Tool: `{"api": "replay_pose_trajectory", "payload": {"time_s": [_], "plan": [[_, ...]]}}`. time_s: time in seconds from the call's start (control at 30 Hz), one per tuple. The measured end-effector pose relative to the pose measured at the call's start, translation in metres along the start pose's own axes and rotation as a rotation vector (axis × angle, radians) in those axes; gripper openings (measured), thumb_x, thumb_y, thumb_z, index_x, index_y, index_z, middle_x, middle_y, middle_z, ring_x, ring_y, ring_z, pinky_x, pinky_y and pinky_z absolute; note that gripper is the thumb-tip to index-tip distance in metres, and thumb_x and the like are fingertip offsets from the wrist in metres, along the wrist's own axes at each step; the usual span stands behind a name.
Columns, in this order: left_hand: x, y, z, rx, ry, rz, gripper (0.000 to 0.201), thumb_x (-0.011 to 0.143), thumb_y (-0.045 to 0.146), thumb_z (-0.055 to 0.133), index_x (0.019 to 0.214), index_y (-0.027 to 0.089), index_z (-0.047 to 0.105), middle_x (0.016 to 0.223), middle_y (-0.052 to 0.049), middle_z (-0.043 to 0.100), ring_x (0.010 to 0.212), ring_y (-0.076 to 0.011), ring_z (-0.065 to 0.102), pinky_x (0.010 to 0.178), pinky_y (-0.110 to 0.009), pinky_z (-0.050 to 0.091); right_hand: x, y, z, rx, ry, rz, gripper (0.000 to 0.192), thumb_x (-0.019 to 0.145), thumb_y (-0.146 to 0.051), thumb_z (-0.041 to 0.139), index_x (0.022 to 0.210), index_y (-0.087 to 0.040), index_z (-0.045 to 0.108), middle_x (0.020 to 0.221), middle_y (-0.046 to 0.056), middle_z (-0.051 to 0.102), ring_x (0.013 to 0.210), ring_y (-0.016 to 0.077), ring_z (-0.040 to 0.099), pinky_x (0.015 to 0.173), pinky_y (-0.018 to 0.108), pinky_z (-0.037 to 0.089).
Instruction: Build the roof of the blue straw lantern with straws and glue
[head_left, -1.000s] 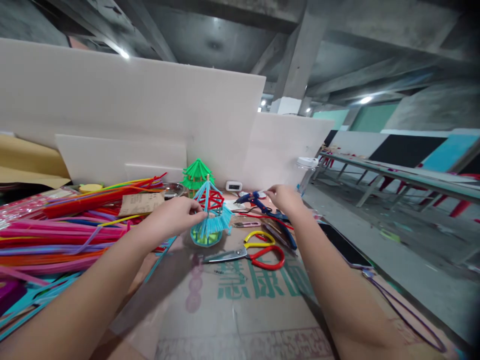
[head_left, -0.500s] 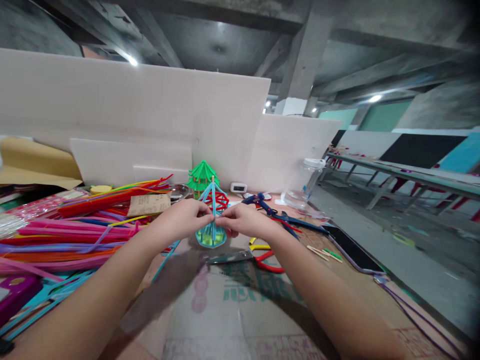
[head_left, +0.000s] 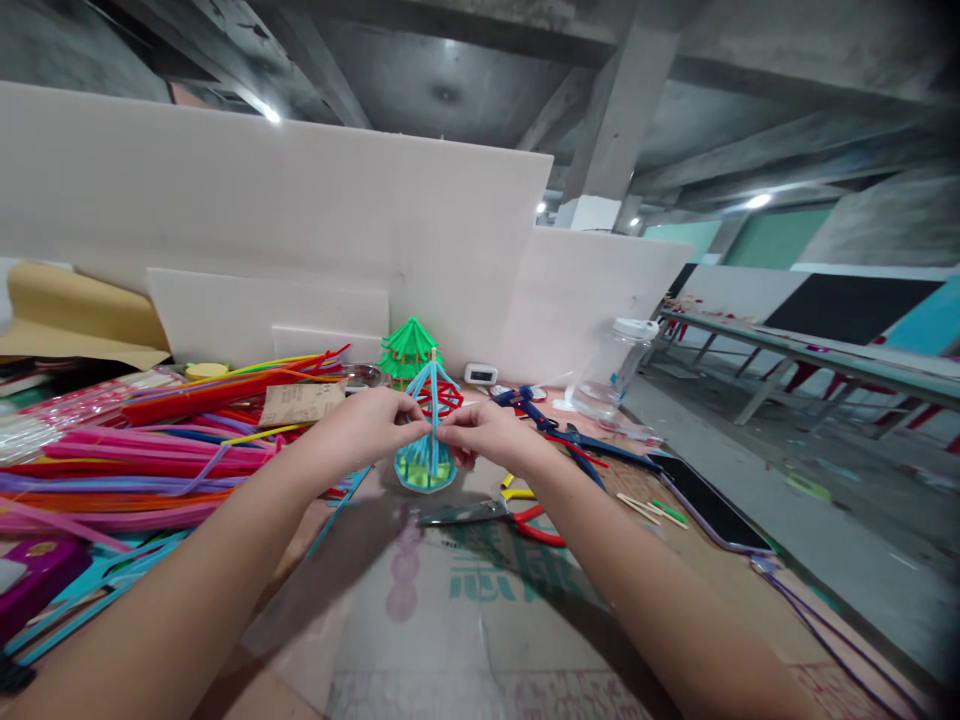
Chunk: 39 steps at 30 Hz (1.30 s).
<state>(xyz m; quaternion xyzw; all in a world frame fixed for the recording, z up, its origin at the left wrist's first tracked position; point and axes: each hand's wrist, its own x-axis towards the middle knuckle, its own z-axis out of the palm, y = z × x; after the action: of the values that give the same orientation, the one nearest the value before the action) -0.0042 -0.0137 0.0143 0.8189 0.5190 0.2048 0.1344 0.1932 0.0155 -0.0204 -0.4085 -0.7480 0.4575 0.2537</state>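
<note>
A small cone-shaped model stands in front of me, with light-blue pipe cleaners running down from the top of an upright stick to a blue-rimmed, yellow-green base. Red lattice work shows behind the blue strands. My left hand pinches at the front strands from the left, thumb and fingertips together. From the right, my right hand pinches at the same light-blue pipe cleaner, its fingertips nearly meeting the left ones. The exact grip is partly hidden by the fingers. Just behind stands a green tiered-roof model.
Red-and-yellow-handled scissors lie close in front of the model. Colourful pipe cleaners are heaped at left. On the right are a blue glue gun, dark-handled pliers, short sticks, a phone and a clear lidded cup.
The view has shifted slightly, so the scene sits a little further right. Both hands stay pinched at the model's front strands, with only small finger movement.
</note>
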Motion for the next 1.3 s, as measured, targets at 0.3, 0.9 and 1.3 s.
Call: {"api": "replay_pose_trajectory", "payload": {"time_s": [0.3, 0.9, 1.3], "plan": [[0.018, -0.037, 0.007, -0.081, 0.508, 0.050, 0.044, 0.089, 0.046, 0.046, 0.119, 0.017, 0.059, 0.116, -0.011, 0.063, 0.102, -0.0241, 0.060, 0.086, -0.034, 0.046, 0.000, -0.004, 0.006, -0.086, 0.072, 0.011, 0.020, 0.081, -0.031, 0.060, 0.069, -0.015, 0.063, 0.051, -0.002, 0.058, 0.046, 0.0093, 0.052, 0.049, 0.021, 0.043], [0.031, -0.047, 0.028, -0.359, 0.254, 0.173, 0.048, 0.086, 0.039, 0.054, 0.129, 0.018, 0.051, 0.129, -0.011, 0.059, 0.114, -0.0247, 0.060, 0.097, -0.041, 0.048, 0.001, 0.000, 0.004, -0.185, 0.141, 0.018, 0.021, 0.083, -0.029, 0.057, 0.068, -0.016, 0.065, 0.051, -0.001, 0.060, 0.046, 0.0098, 0.053, 0.046, 0.021, 0.042], [0.026, -0.039, 0.024, -0.341, 0.240, 0.140, 0.045, 0.086, 0.039, 0.055, 0.127, 0.020, 0.052, 0.117, -0.009, 0.065, 0.106, -0.0246, 0.062, 0.092, -0.040, 0.049, -0.014, -0.008, -0.021, -0.377, 0.073, -0.010, 0.035, 0.083, -0.045, 0.057, 0.067, -0.015, 0.064, 0.058, 0.002, 0.062, 0.052, 0.0111, 0.055, 0.049, 0.021, 0.040]]}}
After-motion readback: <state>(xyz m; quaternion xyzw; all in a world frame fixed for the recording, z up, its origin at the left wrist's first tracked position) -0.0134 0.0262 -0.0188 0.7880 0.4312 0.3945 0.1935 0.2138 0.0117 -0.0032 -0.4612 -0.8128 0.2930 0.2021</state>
